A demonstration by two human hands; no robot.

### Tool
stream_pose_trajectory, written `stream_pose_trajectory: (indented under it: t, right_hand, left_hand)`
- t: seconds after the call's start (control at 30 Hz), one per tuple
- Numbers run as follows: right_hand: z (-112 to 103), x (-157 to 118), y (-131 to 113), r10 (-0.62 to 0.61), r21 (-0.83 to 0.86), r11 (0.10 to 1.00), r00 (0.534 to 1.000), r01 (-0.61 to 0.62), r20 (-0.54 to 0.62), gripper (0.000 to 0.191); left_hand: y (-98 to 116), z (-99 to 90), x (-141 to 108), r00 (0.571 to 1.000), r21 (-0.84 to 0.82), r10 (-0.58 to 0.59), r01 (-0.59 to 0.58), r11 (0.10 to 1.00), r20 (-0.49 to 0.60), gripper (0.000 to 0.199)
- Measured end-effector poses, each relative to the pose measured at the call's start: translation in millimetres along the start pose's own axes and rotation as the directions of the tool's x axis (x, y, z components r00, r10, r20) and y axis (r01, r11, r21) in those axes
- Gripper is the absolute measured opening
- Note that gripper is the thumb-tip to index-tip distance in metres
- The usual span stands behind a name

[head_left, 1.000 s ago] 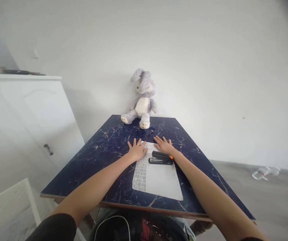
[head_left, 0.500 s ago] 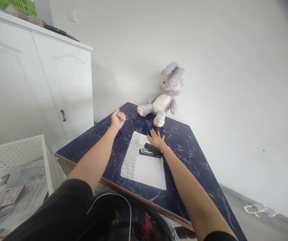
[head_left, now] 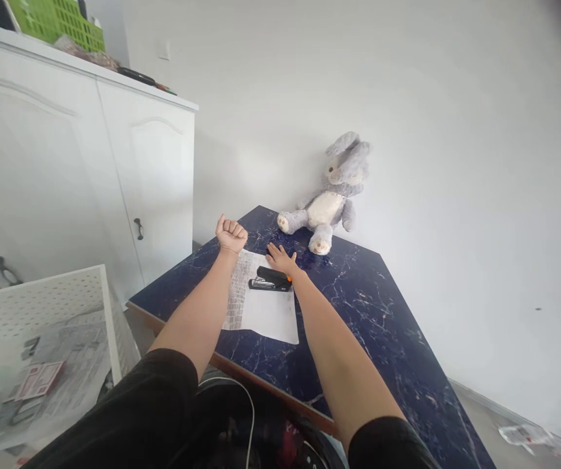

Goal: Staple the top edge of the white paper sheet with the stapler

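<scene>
A sheet of paper lies on the dark blue marbled table, its left strip covered with grey printed or drawn marks. On it rests a black stapler with its top arm raised and an orange spot at its right end. My right hand lies flat with spread fingers at the paper's far edge, just beyond the stapler. Beside the paper's far left corner, my left hand is curled into a fist. Whatever its fingers may hold is hidden.
A grey and white plush rabbit sits at the back against the wall. At left stand a white cabinet and a white basket with papers and a small red-and-white box inside. A white cable hangs before the table's front edge.
The paper, with the stapler on it, has shifted left along with my right hand. My left fist has turned more upright. The whole view has swung slightly.
</scene>
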State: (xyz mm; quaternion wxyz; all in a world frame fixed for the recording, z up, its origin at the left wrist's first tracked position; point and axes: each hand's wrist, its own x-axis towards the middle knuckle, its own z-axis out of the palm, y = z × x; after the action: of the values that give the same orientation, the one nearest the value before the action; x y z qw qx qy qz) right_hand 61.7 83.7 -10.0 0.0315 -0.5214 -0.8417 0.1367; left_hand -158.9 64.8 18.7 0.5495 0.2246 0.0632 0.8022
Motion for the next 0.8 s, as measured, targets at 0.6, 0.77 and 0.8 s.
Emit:
stream_pose_trajectory:
  t: [0.6,0.77,0.8]
  right_hand:
    - [-8,-44,21,0.049,0.924,0.205,0.940,0.322,-0.339,0.063]
    - [-17,-58,38,-0.075,0.982,-0.156,0.990,0.110,-0.123,0.058]
    - [-18,-59,40,-0.107,0.983,-0.171,0.991,0.064,-0.084,0.058]
  left_hand:
    - [-46,5.9,0,0.443,0.444,-0.894,0.789,0.424,0.067,0.061]
    - [-54,9.2,-5,0.326,0.545,-0.945,0.786,0.293,0.038,0.062]
    - [-56,9.9,-6,0.306,0.564,-0.951,0.779,0.273,0.037,0.062]
